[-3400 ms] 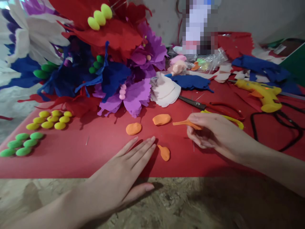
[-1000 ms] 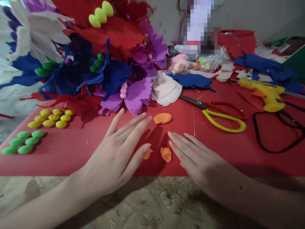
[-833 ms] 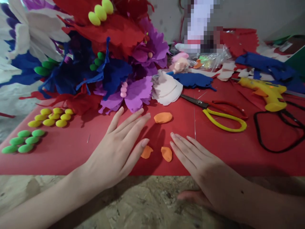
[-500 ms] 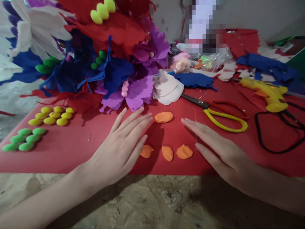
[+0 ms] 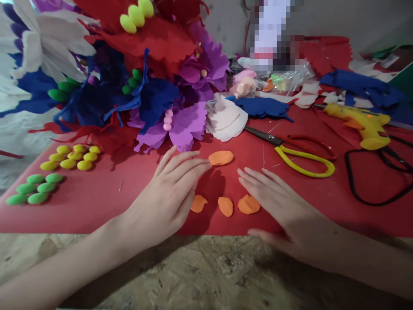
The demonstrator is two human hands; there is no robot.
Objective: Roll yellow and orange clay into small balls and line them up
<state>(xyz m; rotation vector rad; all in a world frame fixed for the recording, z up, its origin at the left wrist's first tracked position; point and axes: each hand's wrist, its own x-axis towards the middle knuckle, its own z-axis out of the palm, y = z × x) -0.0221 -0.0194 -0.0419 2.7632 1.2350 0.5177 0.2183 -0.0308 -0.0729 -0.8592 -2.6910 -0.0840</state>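
Several soft orange clay pieces lie on the red sheet (image 5: 97, 211). The farthest is an oval clay piece (image 5: 221, 157); the fingertips of my left hand (image 5: 166, 191) come right up to its left end, and I cannot tell if they touch it. That hand is open, fingers stretched out. Nearer to me are three more lumps: the left clay piece (image 5: 198, 204) by my left thumb, the middle clay piece (image 5: 226, 206) and the right clay piece (image 5: 248, 204). My right hand (image 5: 290, 217) is open beside the right one, thumb spread low and slightly blurred, holding nothing.
Yellow ovals (image 5: 68, 163) and green ovals (image 5: 38, 198) lie at left. Fabric butterflies (image 5: 155, 47) are heaped behind. To the right are scissors (image 5: 303, 165) with red and yellow handles and a yellow glue gun (image 5: 358, 118). A thin pin (image 5: 120, 185) lies at left.
My right hand has moved slightly left and turned, its fingers fanning and its thumb dropping toward me. My left fingers have shifted a little right, closer to the far orange clay piece.
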